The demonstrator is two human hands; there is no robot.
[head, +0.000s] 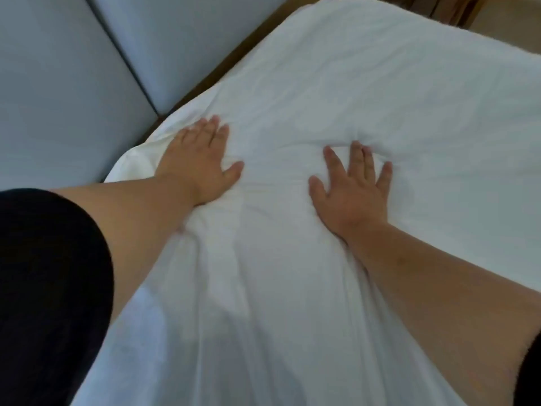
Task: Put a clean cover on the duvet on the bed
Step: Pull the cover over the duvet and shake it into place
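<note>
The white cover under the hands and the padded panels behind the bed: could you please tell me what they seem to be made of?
White cover: thin woven fabric, probably cotton, matte; it creases finely around both pressing hands. Padded panels: smooth, faintly glossy upholstery, possibly faux leather, split by a dark seam.

This is a bedroom, maybe in a home or a hotel: a bed (439, 118) covered with white wrinkled bedding (292, 288) stands against a padded grey headboard (58, 83) with a wooden frame (234, 57), and a beige floor (509, 22) shows beyond it.
</note>
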